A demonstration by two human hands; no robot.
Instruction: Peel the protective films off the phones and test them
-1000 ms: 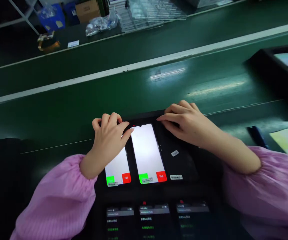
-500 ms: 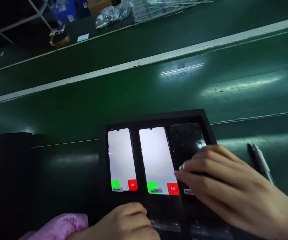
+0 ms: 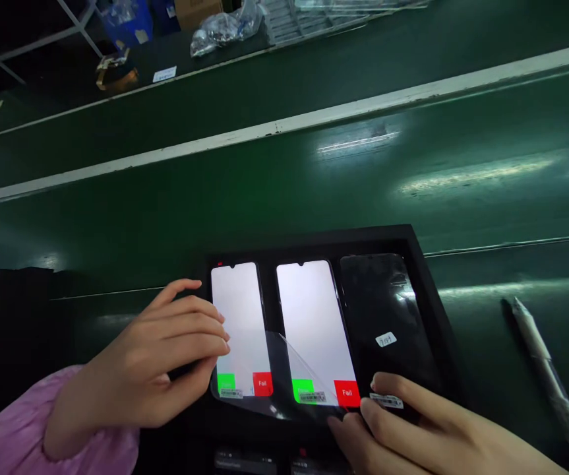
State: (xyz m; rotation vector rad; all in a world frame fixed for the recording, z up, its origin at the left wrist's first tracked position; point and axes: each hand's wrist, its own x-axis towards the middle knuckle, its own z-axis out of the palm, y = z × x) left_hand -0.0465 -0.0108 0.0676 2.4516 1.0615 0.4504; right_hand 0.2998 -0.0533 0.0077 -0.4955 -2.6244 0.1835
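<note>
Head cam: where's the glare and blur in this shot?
Head view: long glare streaks on the green work surface; a bright reflection on the dark phone; the two lit phone screens look pale but the Fail buttons stay legible; a small glint on the clear film; the pen softens toward its lower end.
</note>
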